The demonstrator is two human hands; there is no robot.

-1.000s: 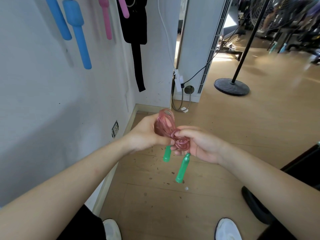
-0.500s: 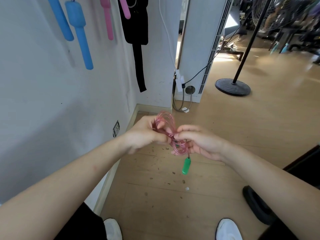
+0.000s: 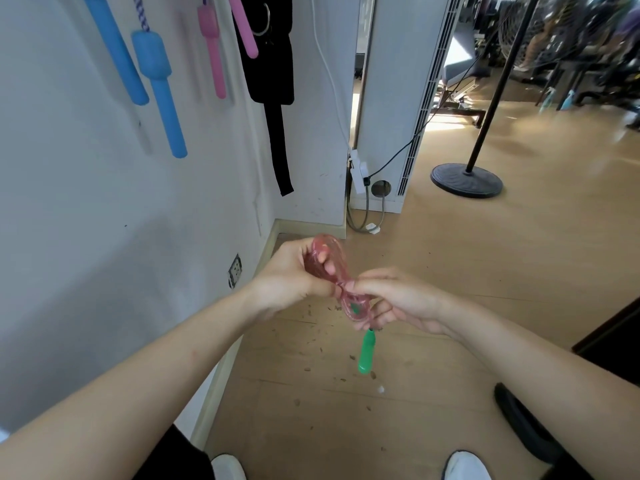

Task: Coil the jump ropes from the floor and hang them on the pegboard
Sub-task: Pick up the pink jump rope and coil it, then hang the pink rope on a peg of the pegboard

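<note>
1. The left hand [image 3: 291, 278] is gripping the upper loop of the pink jump rope [image 3: 337, 261], its fingers [image 3: 323, 259] curling through and round the bundled strands
2. The right hand [image 3: 401, 299] is pinching the waist of the coil just beside the left thumb, its fingers [image 3: 374, 284] narrow and closing on the strands where the bundle is cinching in
3. The rope is hanging in the air between both hands, well above the floor [image 3: 485, 271], its long axis running from upper left down to lower right
4. One green handle [image 3: 366, 351] is dangling straight down below the right hand, and a second green piece is showing through the lower loop, too hidden to read
5. The coming move is probably turning on that waist, where the right fingers are lying nearest for wrapping or tucking while the left hand is steadying
6. The blue handles [image 3: 159, 84] and pink handles [image 3: 214, 53] are hanging up on the wall to the left, nearer the left hand
</note>
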